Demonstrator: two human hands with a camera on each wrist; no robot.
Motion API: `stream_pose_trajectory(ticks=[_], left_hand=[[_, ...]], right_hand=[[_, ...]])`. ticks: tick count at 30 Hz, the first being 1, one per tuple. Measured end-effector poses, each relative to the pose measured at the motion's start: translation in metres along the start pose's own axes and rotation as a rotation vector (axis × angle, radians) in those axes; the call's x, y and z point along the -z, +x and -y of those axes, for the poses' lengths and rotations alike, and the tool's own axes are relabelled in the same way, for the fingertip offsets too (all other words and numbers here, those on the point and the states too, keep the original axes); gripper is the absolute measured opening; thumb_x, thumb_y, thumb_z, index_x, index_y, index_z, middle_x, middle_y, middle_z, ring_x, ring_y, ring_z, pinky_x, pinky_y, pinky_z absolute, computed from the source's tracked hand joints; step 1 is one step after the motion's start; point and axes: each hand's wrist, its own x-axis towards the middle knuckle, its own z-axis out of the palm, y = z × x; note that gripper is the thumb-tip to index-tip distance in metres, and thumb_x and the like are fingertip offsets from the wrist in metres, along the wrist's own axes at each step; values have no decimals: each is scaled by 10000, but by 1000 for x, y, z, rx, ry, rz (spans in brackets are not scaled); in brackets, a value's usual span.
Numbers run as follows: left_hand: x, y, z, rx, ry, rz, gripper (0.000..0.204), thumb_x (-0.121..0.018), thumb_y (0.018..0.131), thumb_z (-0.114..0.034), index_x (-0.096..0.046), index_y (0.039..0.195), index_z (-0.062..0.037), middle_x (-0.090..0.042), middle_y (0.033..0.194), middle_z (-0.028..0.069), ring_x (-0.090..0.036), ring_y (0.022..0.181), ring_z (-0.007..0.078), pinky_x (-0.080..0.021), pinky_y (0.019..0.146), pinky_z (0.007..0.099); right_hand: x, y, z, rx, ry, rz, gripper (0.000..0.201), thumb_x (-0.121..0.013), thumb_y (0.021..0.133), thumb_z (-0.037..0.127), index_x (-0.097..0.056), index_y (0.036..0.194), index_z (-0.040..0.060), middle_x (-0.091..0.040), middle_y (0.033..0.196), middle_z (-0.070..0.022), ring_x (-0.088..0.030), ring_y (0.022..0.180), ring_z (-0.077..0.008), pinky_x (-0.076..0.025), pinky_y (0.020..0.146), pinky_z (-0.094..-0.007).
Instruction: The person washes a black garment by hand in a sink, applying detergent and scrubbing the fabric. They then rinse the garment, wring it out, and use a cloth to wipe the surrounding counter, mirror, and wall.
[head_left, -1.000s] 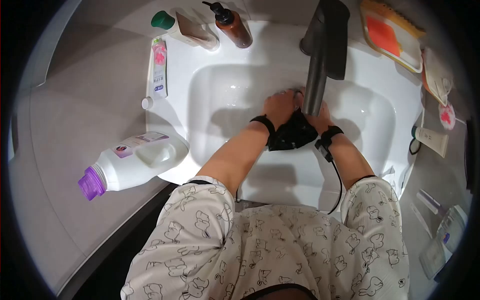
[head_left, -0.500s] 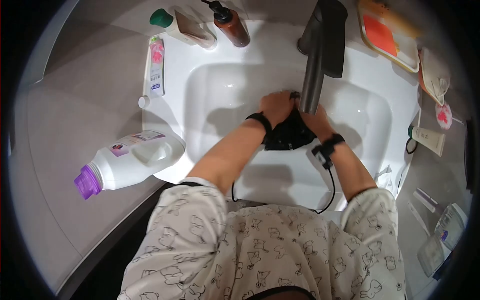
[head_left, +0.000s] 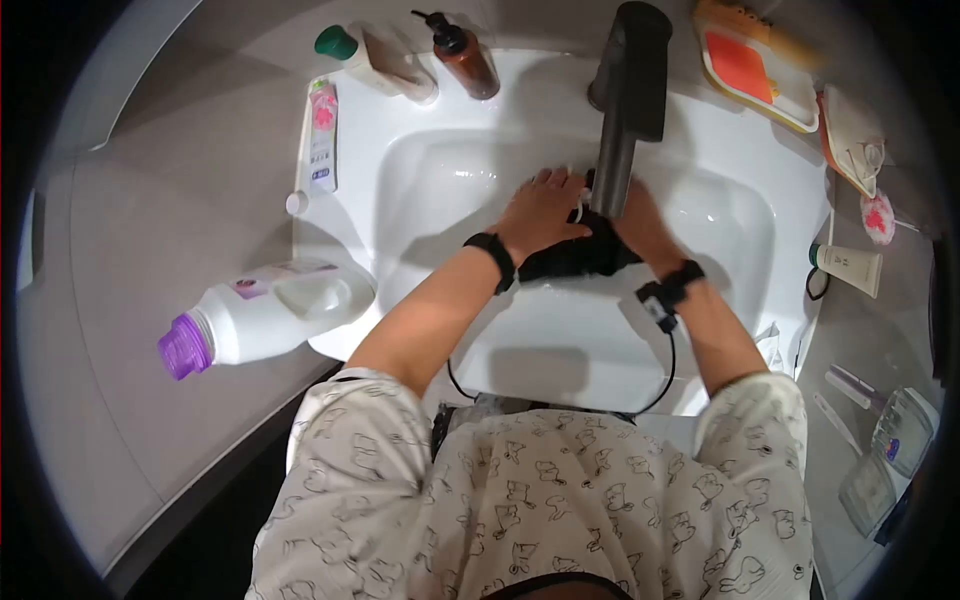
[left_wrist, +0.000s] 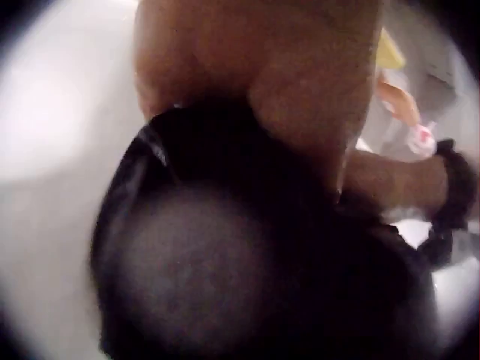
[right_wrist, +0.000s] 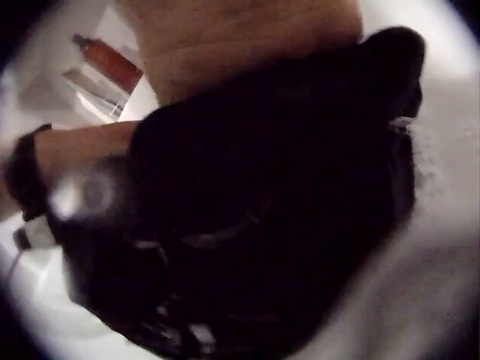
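Note:
Down in the white sink (head_left: 440,185), both hands are on a wet black cloth (head_left: 580,258). My left hand (head_left: 545,212) holds it from the left, back of the hand upward and thumb lying across the cloth. My right hand (head_left: 642,222) grips its right side, and the tap (head_left: 617,160) hides most of those fingers. In the left wrist view the bunched black cloth (left_wrist: 225,247) hangs below the palm. In the right wrist view the cloth (right_wrist: 262,172) covers the fingers, with a little foam beside it.
Left of the sink lies a white detergent bottle (head_left: 270,312) with a purple cap. A toothpaste tube (head_left: 322,140), a green-capped tube (head_left: 390,75) and a brown pump bottle (head_left: 468,68) line the rim. At the right are a soap tray (head_left: 780,90) and a cream tube (head_left: 850,268).
My left hand has flattened from a fist, its fingers reaching farther forward and its wrist shifting left. The right hand has drawn slightly behind the tap. The cloth looks more bunched.

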Motion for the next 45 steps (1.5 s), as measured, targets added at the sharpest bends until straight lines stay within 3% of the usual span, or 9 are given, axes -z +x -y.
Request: stream_pose_trajectory(ticks=[5, 9, 15, 20, 27, 31, 33, 42, 45], left_hand=[[29, -65, 9, -408, -238, 57, 363, -672, 735, -318, -580, 961, -49, -560, 996, 107, -498, 983, 287, -364, 913, 389], [4, -49, 55, 231, -223, -370, 403, -663, 741, -386, -600, 1000, -83, -591, 905, 108, -516, 976, 297, -361, 907, 392], [-43, 3, 17, 246, -314, -403, 535, -650, 740, -420, -499, 1120, -74, -418, 1157, 212, -418, 1048, 416, -367, 890, 454], [-42, -56, 0, -217, 138, -272, 512, -633, 742, -333, -474, 1150, -68, -383, 1186, 166, -389, 1076, 387, -385, 861, 471], [-55, 29, 42, 240, -21, 94, 349, -476, 837, -269, -488, 1112, -55, -550, 1052, 179, -587, 831, 379, -485, 702, 461], [-6, -13, 6, 55, -76, -72, 422, -535, 808, -276, -459, 1176, -84, -484, 1176, 179, -477, 1083, 363, -449, 816, 455], [-33, -48, 4, -263, 284, -256, 484, -584, 771, -309, -456, 1190, -102, -463, 1182, 153, -416, 1125, 361, -420, 856, 470], [-36, 36, 33, 242, -109, 193, 364, -521, 828, -306, -505, 1091, -54, -541, 1044, 184, -511, 985, 370, -424, 846, 405], [-17, -12, 15, -25, -184, -192, 437, -514, 832, -369, -475, 1164, -88, -498, 1132, 164, -451, 1102, 361, -404, 873, 460]], right_hand=[[93, -70, 58, 226, -118, 232, 434, -620, 703, 121, -500, 1114, 52, -390, 1234, -141, -360, 1162, -336, -323, 976, -369], [49, -77, -1, -81, 65, 7, 520, -637, 710, 139, -481, 1203, 87, -333, 1304, -130, -326, 1219, -295, -297, 1005, -334], [0, -21, 7, -424, 937, -50, 507, -633, 762, 323, -504, 1191, 85, -440, 1209, -135, -321, 1223, -280, -284, 1009, -339], [6, -72, 53, 368, -331, 71, 358, -629, 741, 287, -564, 1036, 96, -476, 1113, -152, -412, 1095, -296, -351, 912, -440], [-16, 6, 7, -369, 224, 219, 307, -583, 768, 255, -565, 1010, 66, -515, 1087, -176, -450, 1088, -310, -360, 910, -378], [8, -5, 33, -316, 292, 243, 263, -576, 757, 197, -576, 973, 48, -550, 997, -167, -491, 1024, -304, -363, 906, -380], [0, -51, 41, 380, -428, -30, 234, -568, 740, 158, -590, 943, 43, -585, 922, -145, -523, 980, -311, -362, 912, -394], [-44, 0, -30, -68, 111, 16, 263, -561, 769, 198, -589, 985, 49, -586, 937, -157, -515, 971, -353, -353, 897, -442], [1, -12, 16, -94, 76, 98, 315, -578, 758, 225, -581, 1031, 67, -560, 1011, -156, -479, 1034, -338, -328, 919, -469]])
